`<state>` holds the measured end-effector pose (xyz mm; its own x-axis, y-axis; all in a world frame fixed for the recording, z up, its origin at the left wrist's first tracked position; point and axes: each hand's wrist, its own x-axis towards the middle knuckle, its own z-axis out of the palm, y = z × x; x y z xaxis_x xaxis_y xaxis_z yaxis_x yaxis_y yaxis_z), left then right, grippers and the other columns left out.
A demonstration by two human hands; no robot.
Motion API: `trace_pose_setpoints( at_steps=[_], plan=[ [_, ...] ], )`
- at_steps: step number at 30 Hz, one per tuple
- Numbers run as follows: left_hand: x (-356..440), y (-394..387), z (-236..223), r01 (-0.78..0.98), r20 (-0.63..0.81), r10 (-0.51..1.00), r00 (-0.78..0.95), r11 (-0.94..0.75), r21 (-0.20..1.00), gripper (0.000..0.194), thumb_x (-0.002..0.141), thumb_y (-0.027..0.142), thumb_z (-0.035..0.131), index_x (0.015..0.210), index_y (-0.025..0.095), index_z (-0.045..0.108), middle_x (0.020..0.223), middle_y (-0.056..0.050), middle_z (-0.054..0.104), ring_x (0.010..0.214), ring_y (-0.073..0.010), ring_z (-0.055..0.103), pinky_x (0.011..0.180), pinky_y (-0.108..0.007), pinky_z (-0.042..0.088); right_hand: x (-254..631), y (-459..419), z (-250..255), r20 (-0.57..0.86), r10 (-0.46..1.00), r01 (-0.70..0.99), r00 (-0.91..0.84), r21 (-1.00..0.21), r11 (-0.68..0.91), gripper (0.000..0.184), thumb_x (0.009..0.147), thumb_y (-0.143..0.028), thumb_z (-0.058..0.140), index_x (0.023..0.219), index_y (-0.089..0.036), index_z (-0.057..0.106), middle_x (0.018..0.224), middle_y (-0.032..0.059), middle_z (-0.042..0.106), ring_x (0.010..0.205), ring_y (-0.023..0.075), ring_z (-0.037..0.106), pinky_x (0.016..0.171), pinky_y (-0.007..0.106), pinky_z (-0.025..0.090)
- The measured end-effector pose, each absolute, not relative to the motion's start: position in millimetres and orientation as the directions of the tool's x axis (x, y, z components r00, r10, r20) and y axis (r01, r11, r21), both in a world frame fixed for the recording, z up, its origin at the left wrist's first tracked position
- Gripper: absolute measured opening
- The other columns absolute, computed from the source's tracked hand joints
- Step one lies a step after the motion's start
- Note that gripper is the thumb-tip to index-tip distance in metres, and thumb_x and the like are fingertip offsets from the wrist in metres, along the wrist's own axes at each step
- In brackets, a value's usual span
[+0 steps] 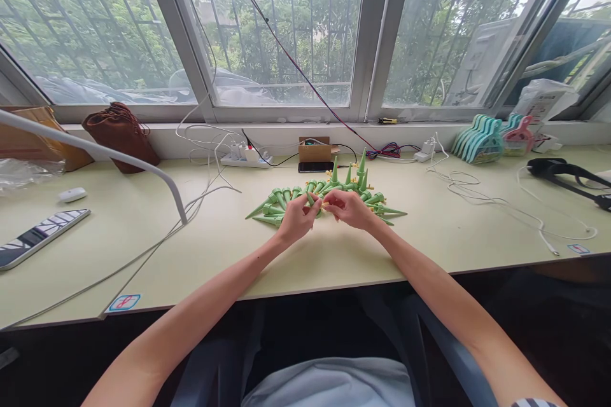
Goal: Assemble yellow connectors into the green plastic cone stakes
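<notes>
Both my hands meet over the middle of a pale green table (334,254). My left hand (296,219) and my right hand (347,208) are closed, pinching one small green cone-shaped spike (315,201) between them. Behind and around the hands lies a spread of several green plastic spikes (334,194) with small yellow fittings; some lie flat, a few stand upright near the back. My fingertips hide most of the held piece.
White cables (210,191) cross the table from a power strip (245,157). A phone (315,166) leans at a small cardboard box (315,150). A brown pouch (119,133), mouse (72,194) and flat remote-like device (41,236) lie left; teal hangers (480,138) and a black strap (568,175) lie right.
</notes>
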<state>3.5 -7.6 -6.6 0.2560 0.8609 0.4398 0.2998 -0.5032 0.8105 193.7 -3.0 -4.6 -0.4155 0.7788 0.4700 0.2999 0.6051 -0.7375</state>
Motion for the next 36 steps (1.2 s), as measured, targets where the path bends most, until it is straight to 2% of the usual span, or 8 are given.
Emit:
trace_pose_setpoints(
  at_steps=[3,8,14,21,25,29,33,36],
  plan=[
    [3.1,-7.4,-8.2,0.33,0.479,0.831,0.282,-0.553,0.765,0.023,0.09,0.041,0.06,0.081,0.02,0.057,0.049,0.007,0.049,0.035,-0.0109,0.05,0.041,-0.023,0.038,193.6,-4.2,-3.0,0.455,0.787,0.317,-0.417,-0.738,0.595,0.016,0.09,-0.034,0.061,0.088,-0.018,0.062,0.058,-0.003,0.056,0.049,0.0122,0.052,0.054,0.028,0.044],
    [2.8,-6.4,-8.7,0.335,0.486,0.829,0.277,-0.558,0.759,0.021,0.089,0.039,0.061,0.082,0.02,0.057,0.049,0.007,0.05,0.035,-0.0118,0.052,0.041,-0.023,0.038,193.9,-2.1,-5.1,0.45,0.792,0.303,-0.413,-0.752,0.585,0.017,0.089,-0.035,0.062,0.086,-0.019,0.06,0.061,-0.0019,0.059,0.049,0.0124,0.053,0.053,0.027,0.044],
    [1.8,-5.9,-9.6,0.348,0.497,0.817,0.293,-0.575,0.74,0.022,0.09,0.038,0.058,0.08,0.019,0.057,0.061,0.004,0.06,0.038,-0.0097,0.05,0.043,-0.023,0.038,194.2,1.2,-8.1,0.46,0.782,0.312,-0.422,-0.736,0.601,0.024,0.091,-0.04,0.059,0.082,-0.018,0.058,0.069,0.0007,0.064,0.048,0.011,0.053,0.054,0.027,0.045],
    [1.0,-6.7,-10.5,0.404,0.509,0.805,0.306,-0.594,0.696,0.022,0.093,0.038,0.053,0.08,0.02,0.055,0.065,0.002,0.058,0.042,-0.0094,0.046,0.046,-0.022,0.033,195.1,1.3,-7.7,0.416,0.797,0.376,-0.438,-0.721,0.583,0.026,0.093,-0.038,0.055,0.078,-0.018,0.057,0.066,0.0007,0.064,0.046,0.011,0.052,0.053,0.027,0.043],
    [1.8,-7.9,-8.3,0.401,0.494,0.818,0.294,-0.575,0.713,0.023,0.09,0.041,0.057,0.08,0.02,0.057,0.06,0.003,0.055,0.041,-0.0101,0.045,0.047,-0.023,0.033,195.3,0.3,-7.0,0.427,0.787,0.381,-0.446,-0.705,0.598,0.027,0.094,-0.04,0.055,0.08,-0.018,0.059,0.065,0.0007,0.063,0.049,0.0114,0.051,0.053,0.027,0.042],
    [2.7,-9.2,-6.3,0.409,0.49,0.825,0.283,-0.566,0.716,0.022,0.089,0.041,0.058,0.082,0.02,0.058,0.053,0.005,0.051,0.041,-0.0109,0.044,0.048,-0.024,0.034,194.7,-1.6,-4.8,0.455,0.776,0.389,-0.436,-0.683,0.619,0.023,0.091,-0.04,0.06,0.092,-0.018,0.062,0.063,-0.0017,0.059,0.05,0.0108,0.048,0.053,0.026,0.039],
    [2.8,-9.8,-5.6,0.412,0.494,0.824,0.279,-0.567,0.713,0.021,0.089,0.04,0.057,0.081,0.02,0.057,0.052,0.005,0.052,0.04,-0.0114,0.045,0.049,-0.024,0.034,194.8,-1.2,-4.7,0.473,0.768,0.374,-0.432,-0.681,0.63,0.021,0.089,-0.039,0.061,0.089,-0.018,0.061,0.069,-0.0008,0.059,0.051,0.01,0.047,0.053,0.025,0.038],
    [2.7,-10.2,-5.4,0.42,0.49,0.826,0.28,-0.564,0.711,0.021,0.089,0.04,0.056,0.081,0.02,0.057,0.052,0.005,0.051,0.04,-0.0113,0.045,0.049,-0.024,0.034,195.3,0.4,-6.4,0.473,0.761,0.374,-0.443,-0.675,0.637,0.02,0.09,-0.038,0.06,0.088,-0.018,0.061,0.066,-0.0013,0.057,0.051,0.0105,0.047,0.053,0.026,0.038]
  ],
)
